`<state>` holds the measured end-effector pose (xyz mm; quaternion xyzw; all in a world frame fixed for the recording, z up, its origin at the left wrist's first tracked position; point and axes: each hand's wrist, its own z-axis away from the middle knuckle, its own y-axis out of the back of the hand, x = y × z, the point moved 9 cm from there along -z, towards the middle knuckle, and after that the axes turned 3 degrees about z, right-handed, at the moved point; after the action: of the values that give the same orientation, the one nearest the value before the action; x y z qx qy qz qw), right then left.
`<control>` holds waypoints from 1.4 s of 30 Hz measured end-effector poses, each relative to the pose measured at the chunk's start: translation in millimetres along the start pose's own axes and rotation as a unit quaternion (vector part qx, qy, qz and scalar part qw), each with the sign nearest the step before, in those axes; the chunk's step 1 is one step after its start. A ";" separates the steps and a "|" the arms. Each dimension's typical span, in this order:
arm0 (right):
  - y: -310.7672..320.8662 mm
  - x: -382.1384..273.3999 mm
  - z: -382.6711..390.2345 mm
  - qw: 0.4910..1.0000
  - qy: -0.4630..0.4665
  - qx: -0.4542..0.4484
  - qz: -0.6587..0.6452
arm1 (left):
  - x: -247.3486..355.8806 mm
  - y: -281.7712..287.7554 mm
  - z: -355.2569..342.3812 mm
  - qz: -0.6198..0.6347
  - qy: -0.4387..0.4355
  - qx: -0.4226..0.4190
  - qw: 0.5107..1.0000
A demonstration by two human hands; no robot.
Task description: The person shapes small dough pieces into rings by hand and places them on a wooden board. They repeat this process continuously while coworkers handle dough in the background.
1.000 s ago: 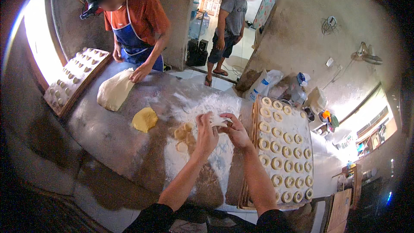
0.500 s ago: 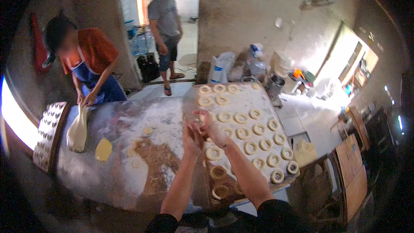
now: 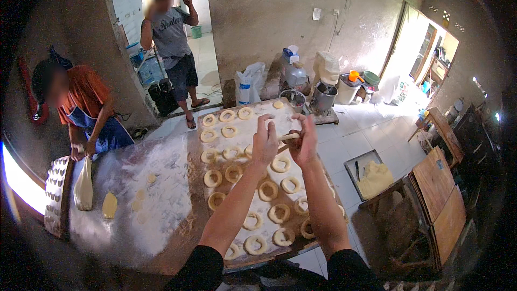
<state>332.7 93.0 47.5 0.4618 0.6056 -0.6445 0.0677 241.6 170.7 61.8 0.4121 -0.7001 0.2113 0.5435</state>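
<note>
Between my two hands, above the dough rings on the board, is a pale dough ring (image 3: 289, 136), seen nearly edge-on. My left hand (image 3: 266, 144) grips its left side with curled fingers. On the other side, my right hand (image 3: 305, 143) closes around it, with its fingertips partly hidden. Raw dough rings lie in loose rows on a floured wooden board (image 3: 222, 163); one ring (image 3: 267, 191) shows between my forearms, another (image 3: 255, 244) near the front edge. A small dough disc (image 3: 278, 104) sits at the board's far edge.
To the left spreads a floured table (image 3: 121, 172) with flat dough pieces (image 3: 109, 205). A co-worker in a blue apron (image 3: 105, 129) handles a long dough lump (image 3: 83, 186) beside a tray (image 3: 56, 194). Another person (image 3: 173, 37) stands in the doorway. A dough tray (image 3: 371, 175) is at right.
My hands have moved right across the board, and a dough ring now shows between them. My view has shifted right. The person in the doorway has raised both arms.
</note>
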 end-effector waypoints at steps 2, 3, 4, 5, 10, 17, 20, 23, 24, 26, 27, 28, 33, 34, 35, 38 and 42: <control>4.7 -26.5 -0.4 0.912 0.169 0.019 0.373 | -8.2 -30.8 -2.0 0.028 0.032 -0.072 0.996; 11.7 -32.9 -1.1 0.890 0.176 0.019 0.420 | -16.0 -41.5 -3.3 -0.007 0.061 -0.095 0.994; 21.3 -35.0 -4.2 0.901 0.184 0.048 0.391 | -11.6 -48.2 -8.0 0.010 0.028 -0.084 0.996; 41.8 -32.9 -8.5 0.968 0.114 0.060 0.214 | -6.5 -55.9 -14.5 0.028 -0.008 -0.073 0.997; 61.6 -36.5 -20.9 0.954 0.031 -0.006 0.297 | -27.1 -86.0 -25.3 -0.095 0.014 -0.123 0.988; 149.3 -20.0 -84.0 0.928 -0.046 0.135 0.343 | -56.2 -116.4 -86.7 -0.106 0.065 -0.073 0.990; 193.5 -23.4 -102.6 0.737 -0.010 0.176 0.653 | -76.5 -102.6 -97.5 -0.321 0.119 -0.041 0.939; 212.7 -11.2 -94.9 0.656 0.036 0.113 0.745 | -76.6 -97.0 -88.4 -0.391 0.070 -0.119 0.910; 218.6 -8.4 -88.7 0.634 0.033 0.104 0.765 | -78.5 -98.6 -81.3 -0.398 0.072 -0.166 0.899; 223.2 -5.2 -75.8 0.609 0.008 0.099 0.787 | -83.9 -99.7 -62.5 -0.425 0.094 -0.248 0.866; 219.1 -5.0 -69.1 0.606 -0.010 0.093 0.790 | -88.1 -96.5 -52.8 -0.395 0.133 -0.266 0.869; 205.4 -4.3 -69.6 0.589 -0.012 0.089 0.803 | -84.7 -93.5 -50.2 -0.355 0.137 -0.262 0.887; 48.9 4.3 -53.3 0.456 0.108 0.082 0.880 | -62.4 -13.2 -25.7 -0.259 0.008 -0.079 0.963; 10.1 25.6 -50.6 0.519 0.103 0.042 0.848 | -63.0 19.8 -13.0 -0.257 -0.004 -0.029 0.966; -30.8 72.3 -48.6 0.572 0.066 -0.035 0.817 | -79.7 67.5 3.0 -0.251 0.038 0.007 0.967; -146.5 207.2 -6.5 0.672 0.029 -0.224 0.705 | -103.5 216.5 84.7 -0.233 0.014 0.145 0.962; -248.7 409.0 80.6 0.665 -0.042 -0.431 0.608 | -181.1 402.9 263.3 -0.302 0.282 0.216 0.884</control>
<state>-100.3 282.1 -63.9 0.6192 0.3969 -0.1456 0.6618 -225.3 267.8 -130.5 0.6338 -0.2954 0.2901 0.6533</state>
